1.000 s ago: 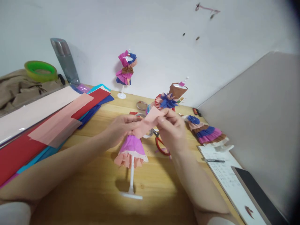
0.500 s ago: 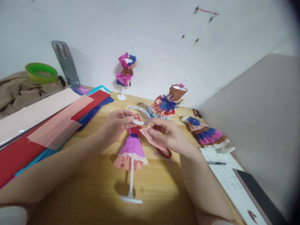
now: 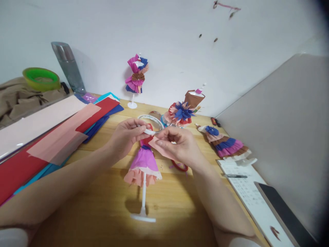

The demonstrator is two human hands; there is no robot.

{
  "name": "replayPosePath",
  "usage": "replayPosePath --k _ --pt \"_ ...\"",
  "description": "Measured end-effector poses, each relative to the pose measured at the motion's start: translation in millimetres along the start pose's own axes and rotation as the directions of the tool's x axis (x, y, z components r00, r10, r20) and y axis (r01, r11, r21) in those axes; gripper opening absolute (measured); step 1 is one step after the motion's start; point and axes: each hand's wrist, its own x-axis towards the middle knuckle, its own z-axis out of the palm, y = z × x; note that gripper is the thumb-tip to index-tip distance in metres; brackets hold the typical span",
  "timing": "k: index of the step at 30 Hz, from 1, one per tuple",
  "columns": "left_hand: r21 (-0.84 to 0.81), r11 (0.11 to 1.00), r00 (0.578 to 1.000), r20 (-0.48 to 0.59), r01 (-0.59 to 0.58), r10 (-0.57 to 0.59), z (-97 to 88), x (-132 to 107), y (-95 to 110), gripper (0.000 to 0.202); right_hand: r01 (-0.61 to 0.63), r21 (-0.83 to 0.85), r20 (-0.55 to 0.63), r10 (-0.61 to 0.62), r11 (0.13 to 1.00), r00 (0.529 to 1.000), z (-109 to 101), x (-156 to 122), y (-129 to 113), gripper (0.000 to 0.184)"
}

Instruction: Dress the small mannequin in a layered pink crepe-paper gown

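Both of your hands meet at mid-frame, just above the small dress form (image 3: 144, 164) that stands upright on its white stand on the wooden table (image 3: 102, 206). Your left hand (image 3: 125, 135) grips the tape roll (image 3: 154, 118) by its near rim, thumb and fingers closed on the band, with the ring lying nearly flat and its opening facing up. Your right hand (image 3: 177, 145) is closed too: it holds the pink paper piece (image 3: 164, 153) under its fingers, and its thumb and forefinger come in to the roll's near edge. Whether they already pinch a free end of tape is too small to tell.

The relation that matters runs left to right. The roll sits between your two hands, touching the left and just beside the fingertips of the right, so the left hand carries it. The pink paper piece lies slantwise, its long edge running from the roll down toward your right wrist. The dress form's top, wrapped in red, is directly below the gap between your hands, its post vertical.

Red scissors (image 3: 180, 167) lie just under your right hand. Coloured paper sheets (image 3: 51, 130) lie well apart to the left.
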Motion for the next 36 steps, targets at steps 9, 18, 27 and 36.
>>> replayPosePath --k 9,18,27,36 --pt "0.006 1.000 1.000 -0.009 0.018 -0.018 2.7 -2 -1 0.015 0.044 -0.199 -0.111 -0.067 0.979 0.992 7 -1 6 0.015" --pt "0.066 0.998 0.998 -0.066 -0.013 0.018 6.7 -2 -3 0.016 0.029 -0.223 -0.143 -0.062 0.974 0.988 12 -2 4 0.013" --pt "0.184 0.981 0.995 -0.055 -0.069 0.081 4.0 -5 -8 0.015 0.045 -0.339 -0.180 -0.112 0.940 0.977 16 -2 5 0.012" --pt "0.142 0.989 0.995 -0.092 -0.035 0.049 4.1 -1 -4 0.017 -0.009 -0.261 -0.187 -0.041 0.965 0.982 14 1 10 0.023"
